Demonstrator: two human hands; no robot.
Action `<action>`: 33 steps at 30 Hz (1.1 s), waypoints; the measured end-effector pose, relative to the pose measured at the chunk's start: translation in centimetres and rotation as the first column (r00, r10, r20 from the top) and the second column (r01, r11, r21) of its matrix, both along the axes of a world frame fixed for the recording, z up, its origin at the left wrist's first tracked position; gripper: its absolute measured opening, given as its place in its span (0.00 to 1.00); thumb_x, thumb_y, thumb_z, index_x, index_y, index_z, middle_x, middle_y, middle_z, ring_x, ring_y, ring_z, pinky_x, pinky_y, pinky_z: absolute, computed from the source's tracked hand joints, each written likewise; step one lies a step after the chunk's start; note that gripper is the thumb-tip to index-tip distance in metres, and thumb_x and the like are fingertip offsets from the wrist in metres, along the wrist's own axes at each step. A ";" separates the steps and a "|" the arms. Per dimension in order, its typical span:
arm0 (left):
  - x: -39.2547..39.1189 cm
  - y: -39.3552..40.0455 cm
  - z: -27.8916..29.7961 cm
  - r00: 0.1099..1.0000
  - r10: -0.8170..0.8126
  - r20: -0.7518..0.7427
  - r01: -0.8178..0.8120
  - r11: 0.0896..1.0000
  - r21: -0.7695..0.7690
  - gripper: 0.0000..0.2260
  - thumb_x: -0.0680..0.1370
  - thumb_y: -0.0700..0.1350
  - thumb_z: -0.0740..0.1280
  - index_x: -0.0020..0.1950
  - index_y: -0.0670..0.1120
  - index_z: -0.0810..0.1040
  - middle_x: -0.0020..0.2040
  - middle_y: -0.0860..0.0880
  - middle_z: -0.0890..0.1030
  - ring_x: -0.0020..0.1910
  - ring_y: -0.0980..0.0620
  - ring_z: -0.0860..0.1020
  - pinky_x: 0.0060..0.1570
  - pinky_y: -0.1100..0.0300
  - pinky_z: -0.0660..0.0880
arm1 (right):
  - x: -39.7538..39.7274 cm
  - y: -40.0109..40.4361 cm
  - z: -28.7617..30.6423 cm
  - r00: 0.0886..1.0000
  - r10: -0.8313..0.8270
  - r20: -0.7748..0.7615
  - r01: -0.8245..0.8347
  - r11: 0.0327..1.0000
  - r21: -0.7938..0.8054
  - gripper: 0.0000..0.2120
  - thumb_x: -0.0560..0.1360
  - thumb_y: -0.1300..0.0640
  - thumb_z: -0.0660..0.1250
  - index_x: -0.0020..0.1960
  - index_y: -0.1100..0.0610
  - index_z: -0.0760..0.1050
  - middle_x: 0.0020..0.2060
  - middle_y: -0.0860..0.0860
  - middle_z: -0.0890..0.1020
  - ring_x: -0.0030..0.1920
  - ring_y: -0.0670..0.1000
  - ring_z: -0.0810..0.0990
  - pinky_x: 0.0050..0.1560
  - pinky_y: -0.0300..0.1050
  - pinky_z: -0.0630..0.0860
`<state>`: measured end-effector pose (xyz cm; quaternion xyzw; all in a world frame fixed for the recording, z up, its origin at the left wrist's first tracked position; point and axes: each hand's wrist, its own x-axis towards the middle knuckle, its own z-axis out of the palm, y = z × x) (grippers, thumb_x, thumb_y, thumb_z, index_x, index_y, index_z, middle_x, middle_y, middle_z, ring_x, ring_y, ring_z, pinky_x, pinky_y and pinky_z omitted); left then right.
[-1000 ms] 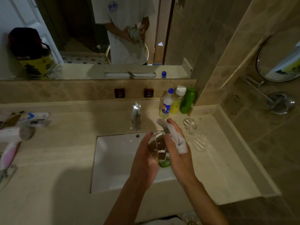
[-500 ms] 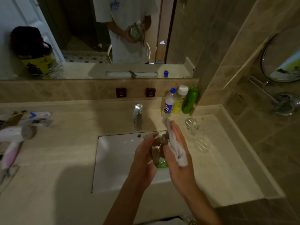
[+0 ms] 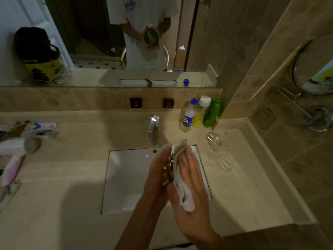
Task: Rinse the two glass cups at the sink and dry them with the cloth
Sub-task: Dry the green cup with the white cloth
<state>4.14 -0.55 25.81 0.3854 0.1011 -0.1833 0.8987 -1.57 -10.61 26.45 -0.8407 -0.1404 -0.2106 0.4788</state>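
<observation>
Glass cup [image 3: 170, 164] is sandwiched between the palms over the sink [image 3: 129, 177], long axis pointing away toward the faucet [image 3: 153, 129]. Left hand [image 3: 157, 175] wraps it; right hand [image 3: 191, 184] — fingers flat — presses the cloth [image 3: 182, 183] on. Second cup [image 3: 215, 141] sits on the counter [image 3: 243, 186], nearer the right hand.
</observation>
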 end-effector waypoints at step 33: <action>2.5 -0.9 -3.0 0.933 0.285 0.219 -0.299 0.953 0.036 0.35 0.61 0.39 0.78 0.65 0.45 0.70 0.62 0.46 0.82 0.62 0.45 0.80 0.56 0.47 0.78 | 0.4 -3.7 0.7 0.631 0.622 -0.463 0.459 0.181 0.870 0.32 0.79 0.37 0.60 0.70 0.61 0.74 0.68 0.64 0.76 0.70 0.62 0.74 0.76 0.59 0.62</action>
